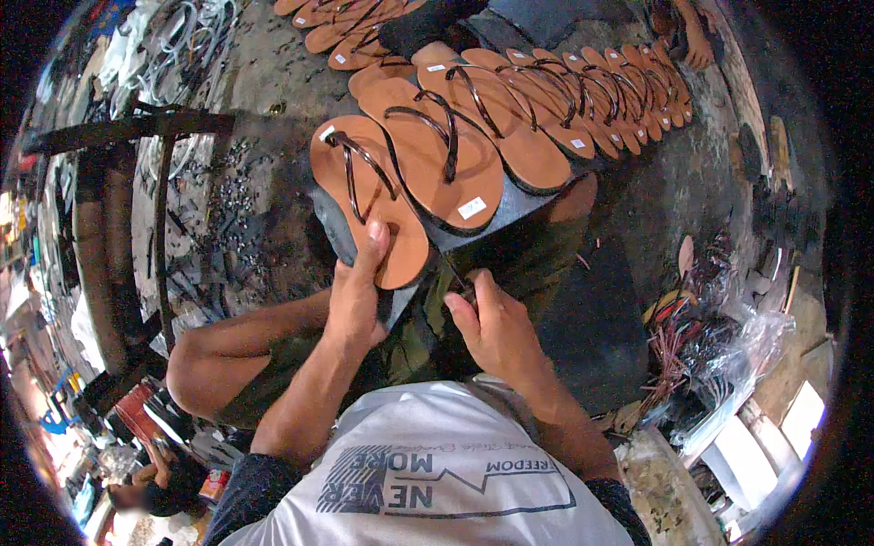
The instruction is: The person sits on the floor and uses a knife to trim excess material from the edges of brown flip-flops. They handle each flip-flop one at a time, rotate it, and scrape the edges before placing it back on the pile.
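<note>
My left hand [357,296] is closed on the end of a tan flip-flop [405,250] with dark glossy straps, its thumb lying on top of the sole. A small white label sits at the flip-flop's far end. To its right, my right hand [499,329] is closed around a thin dark tool [452,267], whose slim tip points up and left toward the sole's edge; its exact kind is unclear. Next to the held flip-flop lies a larger tan flip-flop [428,164] with a white label, resting over a grey board [510,207] across my lap.
A long row of similar flip-flops [592,91] runs toward the far right. More flip-flops [337,36] lie at the far left of it. Cut strips and clear plastic [719,355] are heaped at the right. A dark wooden frame [137,132] stands at the left, near scattered black scraps.
</note>
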The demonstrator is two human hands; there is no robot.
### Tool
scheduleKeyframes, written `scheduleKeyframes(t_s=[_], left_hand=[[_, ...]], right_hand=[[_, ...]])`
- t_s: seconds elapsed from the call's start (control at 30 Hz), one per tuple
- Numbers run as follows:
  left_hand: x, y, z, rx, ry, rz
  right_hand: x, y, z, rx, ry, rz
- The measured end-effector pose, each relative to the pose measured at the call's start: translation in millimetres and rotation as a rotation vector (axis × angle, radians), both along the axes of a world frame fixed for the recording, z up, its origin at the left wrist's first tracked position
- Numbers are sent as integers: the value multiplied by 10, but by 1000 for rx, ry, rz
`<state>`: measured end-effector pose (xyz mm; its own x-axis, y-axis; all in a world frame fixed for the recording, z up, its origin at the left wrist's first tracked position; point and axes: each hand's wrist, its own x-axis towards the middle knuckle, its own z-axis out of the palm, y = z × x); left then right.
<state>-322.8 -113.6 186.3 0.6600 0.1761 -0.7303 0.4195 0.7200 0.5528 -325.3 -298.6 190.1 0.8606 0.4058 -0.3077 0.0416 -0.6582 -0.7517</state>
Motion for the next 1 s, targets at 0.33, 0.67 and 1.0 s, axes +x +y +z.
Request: scheduleKeyframes(t_s=[0.33,0.67,1.0], left_hand=[[-15,104,-26,142,90,-39],[8,202,-41,162,151,-60],[-196,345,-88,180,154,58]], right_hand=[[408,315,-645,-377,112,585],[657,463,-1528,-236,-304,311],[916,381,-671,-43,145,241]])
